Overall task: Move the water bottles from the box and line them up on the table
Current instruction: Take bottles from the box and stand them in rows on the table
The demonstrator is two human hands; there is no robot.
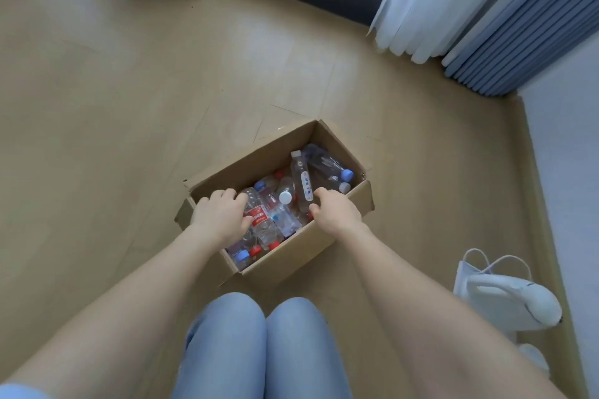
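Looking down from the head camera, there's an open cardboard box [337, 230] sitting on a tan floor [113, 91], right in front of the person's knees in light blue jeans [262, 347]. The box is stuffed with clear plastic water bottles [278, 204] lying every which way, caps red, blue and white. Both bare arms reach down into it. The left hand [218, 215] is at the box's left side, fingers curled over a red-labelled bottle [259, 219], thumb tucked against its label, so it looks like it's gripping that one, which lies flat among the others. The right hand [334, 210] is at the right half, fingers and thumb bent around the lower end of a tall slim bottle with a white label [303, 183]; that bottle slants up away from the fingers, resting on the pile, its cap end pointing toward the far wall of the box. Off to the right, well apart from the box, a white paper bag [466, 272] and a white appliance [518, 301] sit near the wall. White and blue-grey curtains [486, 16] hang at the top right.
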